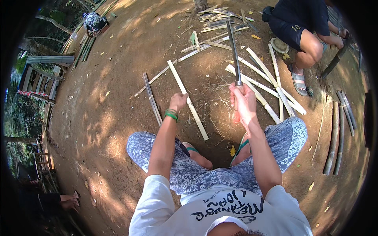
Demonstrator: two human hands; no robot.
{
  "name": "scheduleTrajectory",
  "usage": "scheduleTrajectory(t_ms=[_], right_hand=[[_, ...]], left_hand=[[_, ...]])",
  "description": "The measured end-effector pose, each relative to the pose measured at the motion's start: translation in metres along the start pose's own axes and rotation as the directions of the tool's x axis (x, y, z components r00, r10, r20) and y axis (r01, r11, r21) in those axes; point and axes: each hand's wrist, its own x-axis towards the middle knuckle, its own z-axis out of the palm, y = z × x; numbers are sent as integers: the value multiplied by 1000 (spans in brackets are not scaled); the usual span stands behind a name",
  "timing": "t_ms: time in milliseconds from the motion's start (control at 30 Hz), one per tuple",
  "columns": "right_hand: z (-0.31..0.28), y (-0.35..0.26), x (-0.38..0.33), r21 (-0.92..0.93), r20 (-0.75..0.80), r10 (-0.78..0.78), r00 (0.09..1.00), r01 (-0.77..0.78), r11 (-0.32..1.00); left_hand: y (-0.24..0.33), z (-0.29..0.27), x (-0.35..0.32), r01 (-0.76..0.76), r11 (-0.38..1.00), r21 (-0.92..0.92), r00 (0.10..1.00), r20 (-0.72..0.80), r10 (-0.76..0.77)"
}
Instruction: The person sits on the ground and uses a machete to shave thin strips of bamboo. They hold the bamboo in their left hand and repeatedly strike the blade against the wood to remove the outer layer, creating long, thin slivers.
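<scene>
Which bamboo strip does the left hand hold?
The pale bamboo strip slanting before the knees; the left hand grips it, while other strips lie untouched.

Bamboo strip (188,100): pale, flat, long, lying diagonally on dirt at frame centre, upper end toward upper left. Machete (234,51): dark narrow blade, upright, right of centre, tip toward top edge.
</scene>
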Motion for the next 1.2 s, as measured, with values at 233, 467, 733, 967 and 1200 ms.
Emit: scheduleTrajectory(t_ms=[233,467,733,967,1200], right_hand=[[-35,-27,-47,-190,96,182,979,-161,968],[-17,37,-35,-56,162,416,895,-412,909],[-45,62,-24,-616,-58,246,968,-228,754],[-94,99,-33,-649,-160,259,953,-299,699],[-98,101,-36,-597,-166,245,955,-295,746]], left_hand=[[-61,198,-65,396,918,10,918,-23,-395],[-54,227,-85,462,887,-15,875,-152,-459],[-15,212,-86,141,927,-346,898,-349,-267],[67,78,-144,-300,875,-380,885,-453,107],[80,-55,-233,-246,752,-611,961,-255,107]])
